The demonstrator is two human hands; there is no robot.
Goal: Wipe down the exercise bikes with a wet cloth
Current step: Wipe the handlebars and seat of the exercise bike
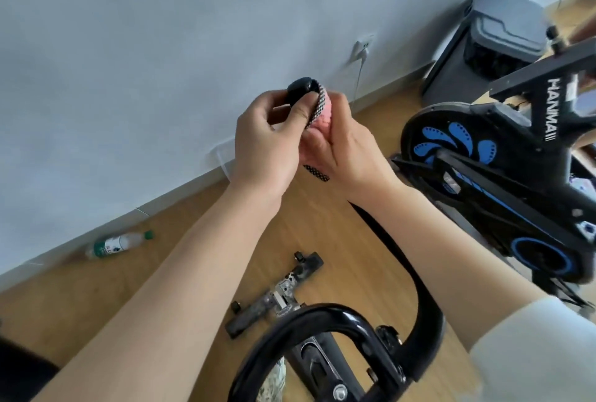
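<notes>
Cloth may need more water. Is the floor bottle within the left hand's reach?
Probably not: the left hand grips the handlebar end, and the bottle lies on the floor by the wall, well below.

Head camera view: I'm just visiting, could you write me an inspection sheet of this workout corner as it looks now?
Surface: wooden floor, boards visible between the arms.
Job's things: pink cloth held against the handlebar end; second bike, black and blue, at right.
Clutter: plastic bottle lying by the skirting; grey lidded container in the corner.
Hands: left hand grips the handlebar end; right hand holds the pink cloth.
Cables: white cable hanging from the wall socket.
Surroundings: pale wall.
</notes>
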